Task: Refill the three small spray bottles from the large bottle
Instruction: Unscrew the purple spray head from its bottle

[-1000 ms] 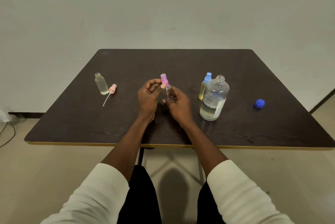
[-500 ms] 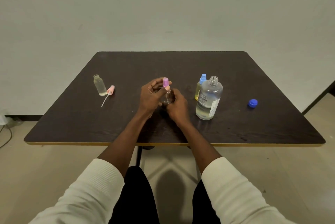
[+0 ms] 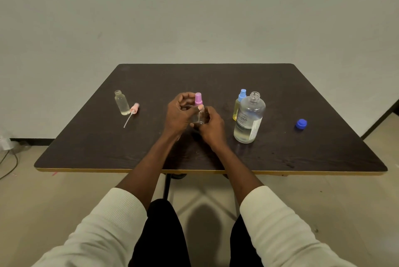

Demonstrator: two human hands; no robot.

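Three small spray bottles: one uncapped (image 3: pixel 121 102) far left of the large bottle (image 3: pixel 248 117), one purple-topped (image 3: pixel 199 111) nearer on its left, one blue-topped (image 3: pixel 239 103) just behind. One loose pink sprayer (image 3: pixel 133 109). One blue cap (image 3: pixel 301 124), to its right.

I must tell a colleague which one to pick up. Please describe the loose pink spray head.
On the dark table, look to its left part, where a small open bottle stands. The pink spray head lies right beside it, with a thin white tube pointing toward the table's near edge. It alone lies flat, off any bottle.
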